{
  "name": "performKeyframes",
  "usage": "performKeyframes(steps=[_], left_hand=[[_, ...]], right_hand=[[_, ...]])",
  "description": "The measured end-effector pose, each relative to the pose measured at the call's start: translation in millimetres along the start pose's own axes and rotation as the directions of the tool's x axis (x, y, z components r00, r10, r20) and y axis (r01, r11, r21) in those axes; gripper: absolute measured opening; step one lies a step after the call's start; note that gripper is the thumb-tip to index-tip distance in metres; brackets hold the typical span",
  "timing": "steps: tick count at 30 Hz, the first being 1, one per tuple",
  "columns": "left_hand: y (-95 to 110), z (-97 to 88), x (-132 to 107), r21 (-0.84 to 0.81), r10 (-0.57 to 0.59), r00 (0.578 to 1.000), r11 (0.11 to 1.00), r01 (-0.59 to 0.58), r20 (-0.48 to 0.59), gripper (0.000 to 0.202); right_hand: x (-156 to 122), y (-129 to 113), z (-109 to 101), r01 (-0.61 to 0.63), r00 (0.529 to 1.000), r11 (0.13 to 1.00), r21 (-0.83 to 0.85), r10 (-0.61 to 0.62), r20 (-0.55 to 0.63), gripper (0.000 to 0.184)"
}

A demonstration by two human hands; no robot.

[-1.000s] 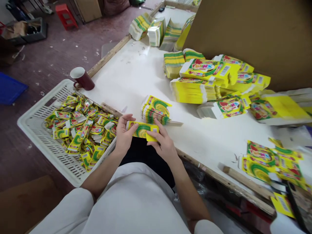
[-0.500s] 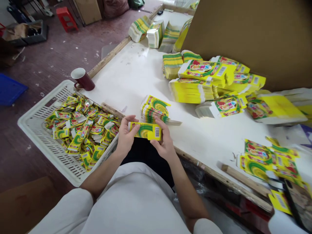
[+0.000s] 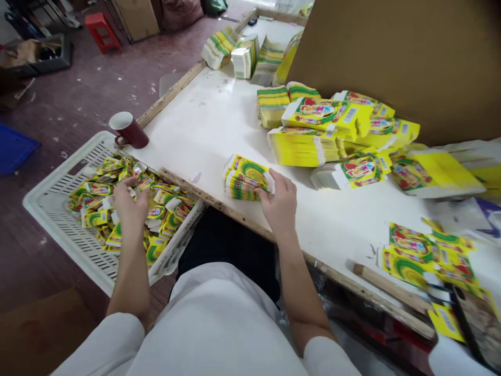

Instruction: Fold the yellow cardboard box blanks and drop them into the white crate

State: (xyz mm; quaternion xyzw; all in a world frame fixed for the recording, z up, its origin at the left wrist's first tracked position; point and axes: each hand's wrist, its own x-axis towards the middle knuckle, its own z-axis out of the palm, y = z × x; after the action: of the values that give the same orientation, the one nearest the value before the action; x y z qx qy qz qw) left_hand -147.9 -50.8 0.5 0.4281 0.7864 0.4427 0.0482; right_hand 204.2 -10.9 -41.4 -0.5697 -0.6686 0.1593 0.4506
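Above a white plastic basket (image 3: 41, 201) full of small folded yellow-green cartons (image 3: 158, 243), my left hand (image 3: 131, 206) hangs open with its fingers apart. Nothing shows between its fingers. On the white tabletop, a short stack of flattened yellow-green cartons (image 3: 245, 180) lies fanned near the front edge. My right hand (image 3: 279, 206) is at the right end of that stack, thumb and fingers closed on the white end flap of a top carton. The fingertips partly cover that flap.
A maroon mug (image 3: 135, 133) stands at the table's left edge, beside the basket. Bundles of flat cartons (image 3: 305, 146) pile up before a large brown cardboard sheet (image 3: 391, 68). Loose cartons (image 3: 415, 250), a wooden strip (image 3: 391, 290) and a phone (image 3: 475, 324) lie at the right.
The carton that both hands held between them has left them. My left hand has moved left over the basket and opened. My right hand has moved up to the stack.
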Motion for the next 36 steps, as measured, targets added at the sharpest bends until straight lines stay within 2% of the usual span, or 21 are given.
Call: performKeyframes(steps=[2,3,5,7,9,11,13,15,17,19,22,24,26,30,33,36], left_hand=[[-9,-9.0,9,0.213,0.015,0.997,0.977,0.001,-0.073,0.042],[-9,-8.9,7,0.236,0.049,0.994,0.972,-0.025,-0.097,0.042],[0,1.0,-8,0.111,0.113,0.988,0.989,-0.101,-0.106,0.040],[18,21.0,-32,-0.181,0.119,0.991,0.975,-0.127,-0.058,0.043],[41,45.0,-62,-0.533,0.102,0.990,0.845,-0.034,0.099,0.053],[64,65.6,-91,-0.749,0.174,0.936,0.651,0.124,0.306,0.067],[85,78.3,-112,-0.810,0.193,0.866,0.491,0.321,0.461,0.067],[101,83.0,-122,-0.795,0.162,0.815,0.390,0.465,0.556,0.058],[111,83.0,-122,-0.793,0.114,0.808,0.315,0.522,0.577,0.049],[115,81.6,-118,-0.808,0.052,0.828,0.263,0.528,0.558,0.045],[114,80.1,-114,-0.780,-0.001,0.820,0.308,0.545,0.572,0.054],[112,79.9,-116,-0.748,0.035,0.791,0.352,0.562,0.611,0.070],[111,80.4,-122,-0.729,0.073,0.760,0.355,0.585,0.646,0.075],[107,84.7,-133,-0.716,0.026,0.751,0.324,0.618,0.660,0.050],[104,87.8,-137,-0.734,-0.011,0.777,0.318,0.600,0.630,0.040],[101,88.3,-137,-0.748,-0.005,0.795,0.334,0.573,0.606,0.035]], right_hand=[[7,8,2,-0.044,0.996,0.997,-0.058,0.048,0.070,0.036],[8,10,2,-0.052,0.994,0.996,-0.070,0.059,0.093,0.035],[8,7,1,-0.053,0.995,0.995,-0.089,0.061,0.081,0.035],[4,-3,-3,-0.050,0.998,0.994,-0.093,0.052,0.026,0.037],[-3,-20,-7,-0.037,0.999,0.998,-0.047,0.038,0.008,0.041],[-15,-40,-9,-0.017,0.998,0.998,0.057,0.013,0.063,0.043],[-30,-60,-6,-0.026,0.986,0.979,0.202,-0.007,0.164,0.042],[-47,-75,-1,-0.100,0.963,0.909,0.404,-0.013,0.267,0.042],[-60,-83,5,-0.180,0.937,0.805,0.566,-0.035,0.347,0.044],[-66,-85,10,-0.227,0.921,0.741,0.632,-0.047,0.387,0.050],[-64,-79,15,-0.258,0.929,0.754,0.605,0.021,0.370,0.053],[-58,-73,16,-0.287,0.937,0.754,0.591,0.091,0.338,0.050],[-53,-67,14,-0.318,0.936,0.717,0.621,0.134,0.325,0.046],[-49,-60,11,-0.385,0.916,0.605,0.696,0.161,0.367,0.045],[-49,-56,13,-0.400,0.915,0.554,0.730,0.199,0.351,0.043],[-50,-54,17,-0.398,0.917,0.544,0.739,0.271,0.294,0.036]])
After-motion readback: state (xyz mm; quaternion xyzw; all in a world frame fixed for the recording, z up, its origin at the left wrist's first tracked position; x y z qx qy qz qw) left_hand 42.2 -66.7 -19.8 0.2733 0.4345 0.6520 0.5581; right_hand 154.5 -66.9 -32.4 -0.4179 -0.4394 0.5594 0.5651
